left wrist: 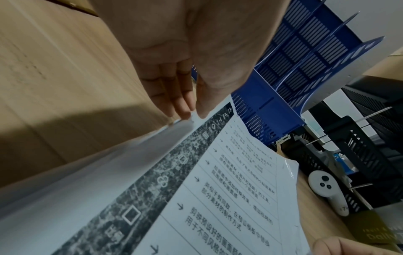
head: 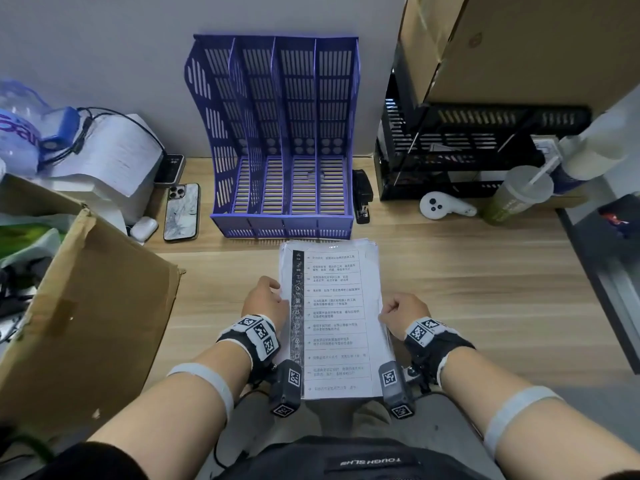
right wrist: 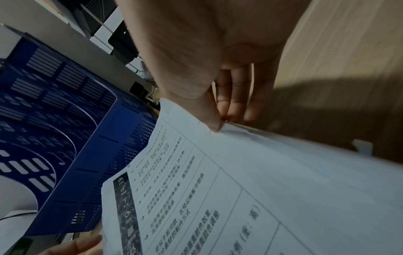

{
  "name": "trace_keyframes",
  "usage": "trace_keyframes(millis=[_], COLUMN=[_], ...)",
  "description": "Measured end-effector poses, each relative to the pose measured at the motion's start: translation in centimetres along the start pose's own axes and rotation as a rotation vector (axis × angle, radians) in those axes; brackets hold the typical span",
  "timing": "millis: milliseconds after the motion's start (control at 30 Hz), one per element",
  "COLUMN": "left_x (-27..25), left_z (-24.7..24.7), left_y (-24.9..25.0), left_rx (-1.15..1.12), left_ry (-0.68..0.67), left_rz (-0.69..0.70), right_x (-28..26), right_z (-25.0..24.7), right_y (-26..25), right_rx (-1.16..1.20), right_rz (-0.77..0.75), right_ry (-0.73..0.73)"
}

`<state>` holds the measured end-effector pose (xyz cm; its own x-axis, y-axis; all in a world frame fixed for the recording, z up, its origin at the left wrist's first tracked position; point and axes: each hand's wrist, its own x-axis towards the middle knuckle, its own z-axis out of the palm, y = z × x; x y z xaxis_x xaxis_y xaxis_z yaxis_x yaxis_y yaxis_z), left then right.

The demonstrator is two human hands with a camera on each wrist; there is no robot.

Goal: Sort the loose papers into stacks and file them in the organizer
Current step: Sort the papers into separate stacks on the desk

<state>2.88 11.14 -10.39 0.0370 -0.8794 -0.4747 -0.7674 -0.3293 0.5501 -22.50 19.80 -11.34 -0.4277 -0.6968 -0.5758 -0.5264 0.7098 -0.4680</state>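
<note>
left hand (head: 265, 299) and right hand (head: 401, 315) pinch side edges of my paper stack (head: 332, 320), held over desk (head: 485, 271) before blue organizer (head: 284, 133). left wrist: thumb on top, fingers (left wrist: 172, 96) beneath. right wrist: same pinch. organizer slots bare; sorting, filing all left.

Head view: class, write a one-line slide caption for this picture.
Both hands, left hand and right hand, hold a paper stack by its side edges before an empty blue organizer.
</note>
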Motion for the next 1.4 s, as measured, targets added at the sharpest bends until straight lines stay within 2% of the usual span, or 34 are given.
trace_keyframes(millis=[100, 300, 433, 567, 667, 733, 833, 900, 967, 1067, 1133, 1200, 1300, 1400], left_x=[-0.3, -0.8, -1.1, -1.0, -1.2, -1.3, -1.6, -2.0, -2.5, -2.8, -2.5, -2.2, -1.3, -0.8], left_z=[0.2, 0.6, 1.0, 2.0, 3.2, 4.1, 5.9, 6.9, 7.6, 7.4, 6.5, 5.1, 3.6, 3.0], left_y=[0.2, 0.4, 0.8, 1.5, 2.6, 3.6, 5.3, 6.3, 6.8, 6.6, 5.9, 4.8, 3.1, 2.1], left_rx=[0.005, 0.106, 0.113, 0.039, 0.07, 0.107, 0.107, 0.1, 0.085, 0.063, 0.119, 0.139, 0.103, 0.117], left_ry=[0.026, -0.071, -0.128, -0.102, -0.17, -0.214, -0.298, -0.357, -0.381, -0.288, -0.101, 0.042, 0.066, 0.036], left_rz=[0.024, 0.04, 0.068, 0.036, 0.053, 0.081, 0.076, 0.106, 0.159, 0.171, 0.141, 0.061, -0.022, -0.028], right_x=[-0.4, -1.5, -1.6, -2.0, -2.4, -2.5, -3.4, -3.9, -3.8, -3.4, -2.8, -2.5, -2.2, -2.2], right_z=[-0.1, 0.3, 0.0, -0.9, -2.2, -3.3, -5.2, -6.1, -6.3, -6.4, -6.5, -6.4, -5.5, -4.3], right_y=[0.1, 0.3, 0.4, 1.9, 3.7, 4.8, 5.6, 5.9, 6.7, 7.3, 7.3, 6.7, 5.5, 4.0], right_rx=[0.034, 0.08, -0.003, -0.015, 0.057, 0.185, 0.393, 0.371, 0.315, 0.348, 0.385, 0.402, 0.385, 0.35], right_rz=[0.025, 0.054, 0.083, 0.074, 0.109, 0.161, 0.188, 0.137, 0.091, 0.119, 0.164, 0.174, 0.149, 0.113], right_ry=[0.009, 0.011, -0.048, 0.038, 0.153, 0.169, 0.002, -0.144, -0.141, -0.025, 0.022, 0.009, -0.043, -0.096])
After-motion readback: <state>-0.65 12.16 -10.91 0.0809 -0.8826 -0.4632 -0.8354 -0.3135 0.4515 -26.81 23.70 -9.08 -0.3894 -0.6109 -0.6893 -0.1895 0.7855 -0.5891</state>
